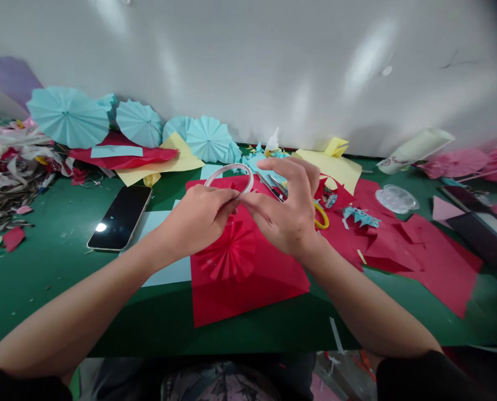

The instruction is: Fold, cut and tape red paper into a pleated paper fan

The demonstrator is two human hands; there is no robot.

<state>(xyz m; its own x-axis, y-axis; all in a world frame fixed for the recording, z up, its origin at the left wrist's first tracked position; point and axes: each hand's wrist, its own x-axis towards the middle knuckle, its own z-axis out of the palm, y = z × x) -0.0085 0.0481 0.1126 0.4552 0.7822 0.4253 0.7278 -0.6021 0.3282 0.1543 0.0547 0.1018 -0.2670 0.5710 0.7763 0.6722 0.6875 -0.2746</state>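
Observation:
Above the red paper, my left hand (pixel 202 214) is closed on a thin white roll of tape (pixel 251 181), pinching its lower edge with the ring standing up. My right hand (pixel 288 203) meets the roll with its thumb tip. The other fingers of that hand are curved and held well apart from the thumb. Below both hands, a red pleated paper fan rosette (pixel 229 256) lies on stacked red paper sheets (pixel 252 303). Light blue paper (pixel 168 273) sticks out from under the sheets on the left.
A phone (pixel 121 217) lies left on the green table (pixel 56 278). Light blue paper rosettes (pixel 208 139) lean against the wall. Yellow-handled scissors (pixel 321 216) and a white-tipped bottle (pixel 272 140) are beyond my right hand. Red scraps (pixel 432 256) and a clear plastic disc (pixel 397 199) lie right.

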